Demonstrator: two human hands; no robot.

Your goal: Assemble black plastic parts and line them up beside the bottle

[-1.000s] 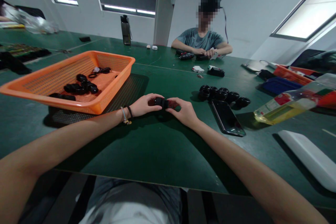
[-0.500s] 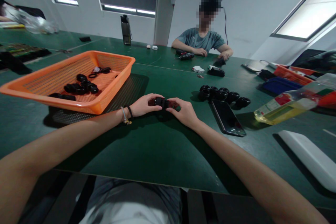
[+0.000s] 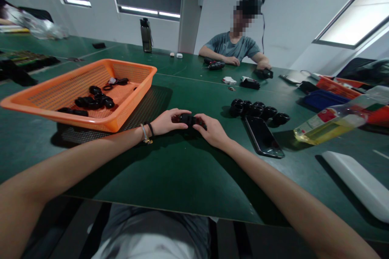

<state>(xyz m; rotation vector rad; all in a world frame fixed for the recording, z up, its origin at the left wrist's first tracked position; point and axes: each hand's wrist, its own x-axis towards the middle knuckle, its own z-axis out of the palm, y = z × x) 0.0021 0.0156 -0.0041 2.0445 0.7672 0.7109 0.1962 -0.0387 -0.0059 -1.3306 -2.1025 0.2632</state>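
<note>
Between my two hands is a small glossy black part [image 3: 187, 119], held just above or on the green table [image 3: 170, 170]; its exact kind is too small to make out. My left hand [image 3: 168, 121] closes on its left end with thumb and fingers. From the other side my right hand [image 3: 212, 129] pinches its right end. To the left, an orange basket [image 3: 117, 119] holds several loose black parts [image 3: 94, 99]. A cluster of similar black rounded parts [image 3: 257, 109] sits beyond my right hand, beside a dark phone [image 3: 263, 136].
Right of the phone lies a bottle of yellow liquid [image 3: 331, 121], with a white slab-like object [image 3: 357, 182] nearer me. Blue and orange trays [image 3: 325, 99] stand farther right. Across the table a person [image 3: 235, 44] sits near a power drill [image 3: 215, 64]. A dark bottle [image 3: 146, 35] stands behind.
My left thumb and fingers have shifted slightly on the black part, which shows a little more between my hands. Across the table, the person's head and hand have moved right, with a dark object lifted.
</note>
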